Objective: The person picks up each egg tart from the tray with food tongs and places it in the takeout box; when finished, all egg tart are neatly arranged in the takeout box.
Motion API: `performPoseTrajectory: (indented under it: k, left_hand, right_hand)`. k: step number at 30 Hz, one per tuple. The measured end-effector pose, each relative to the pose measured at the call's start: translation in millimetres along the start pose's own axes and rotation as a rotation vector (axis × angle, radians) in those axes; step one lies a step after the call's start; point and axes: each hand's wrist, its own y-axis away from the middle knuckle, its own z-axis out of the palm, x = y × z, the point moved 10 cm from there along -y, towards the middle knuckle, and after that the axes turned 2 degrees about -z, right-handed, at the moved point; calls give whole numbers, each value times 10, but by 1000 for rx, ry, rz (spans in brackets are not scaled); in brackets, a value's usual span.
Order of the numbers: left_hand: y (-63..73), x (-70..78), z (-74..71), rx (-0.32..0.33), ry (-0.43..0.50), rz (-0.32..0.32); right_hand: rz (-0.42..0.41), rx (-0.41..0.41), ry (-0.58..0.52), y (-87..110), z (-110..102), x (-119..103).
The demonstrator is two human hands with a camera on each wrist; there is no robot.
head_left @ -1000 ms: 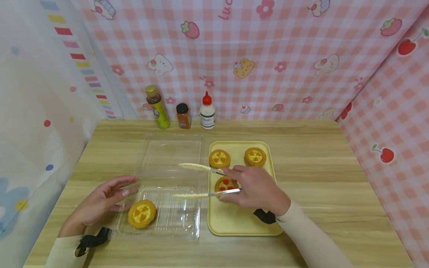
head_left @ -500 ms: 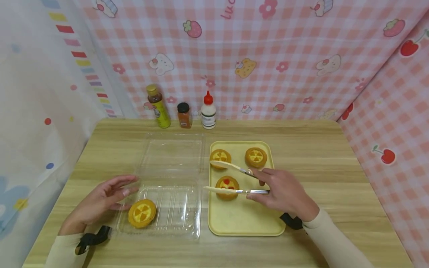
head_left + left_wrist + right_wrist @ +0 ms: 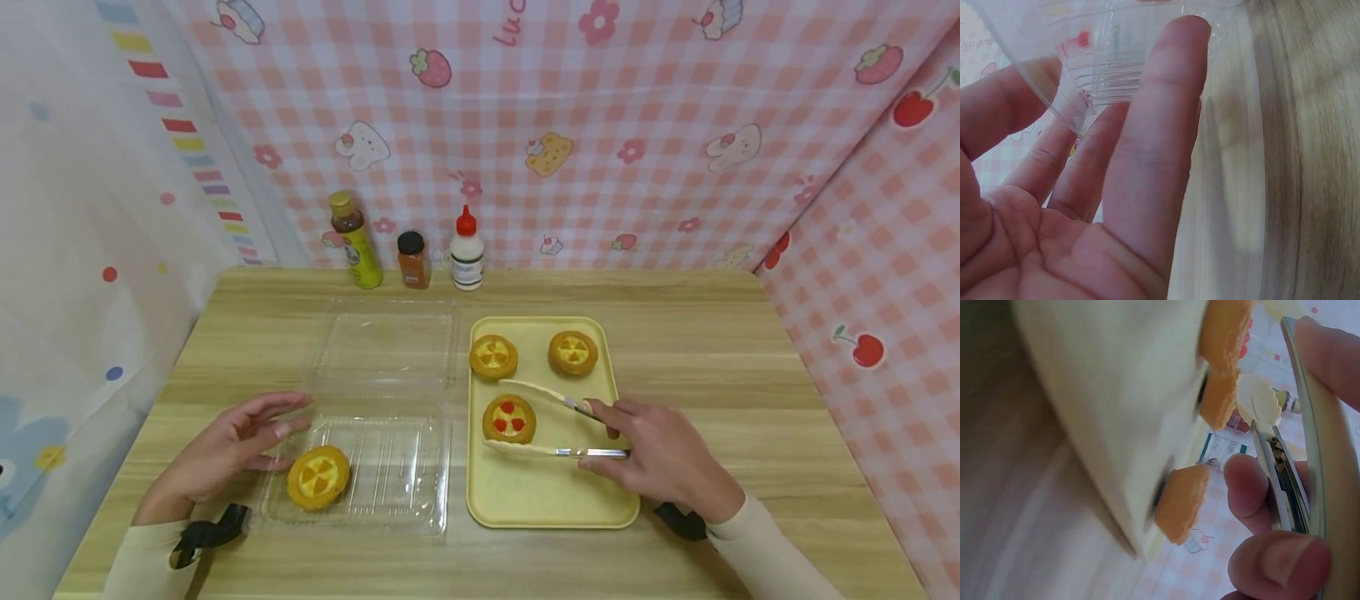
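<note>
My right hand grips metal tongs with cream-coloured tips over the yellow tray. The spread tips lie on either side of a tart with red toppings. In the right wrist view, thumb and fingers hold the tongs' arms. My left hand is at the left edge of a clear plastic clamshell box, its fingers mostly straight around the corner. In the left wrist view the box wall overlaps the fingers. One tart with orange wedges lies in the box.
Two more orange-wedge tarts, one at back left and one at back right, sit on the tray. The box's lid lies folded back. Along the back stand a yellow-green bottle, an orange-brown jar and a red-tipped white bottle.
My right hand has moved the tongs right, from the gap between box and tray to around the red-topped tart. My left hand and the tarts have stayed in place.
</note>
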Motion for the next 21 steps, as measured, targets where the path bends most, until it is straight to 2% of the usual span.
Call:
performPoseTrajectory:
  k: [12,21]
  left_hand:
    - [4,8,12,0,2,2]
    - [5,15,17,-13,-2,8]
  right_hand:
    - [-3,-25,70,104,87,36]
    - [-18,8,68,121,61,31]
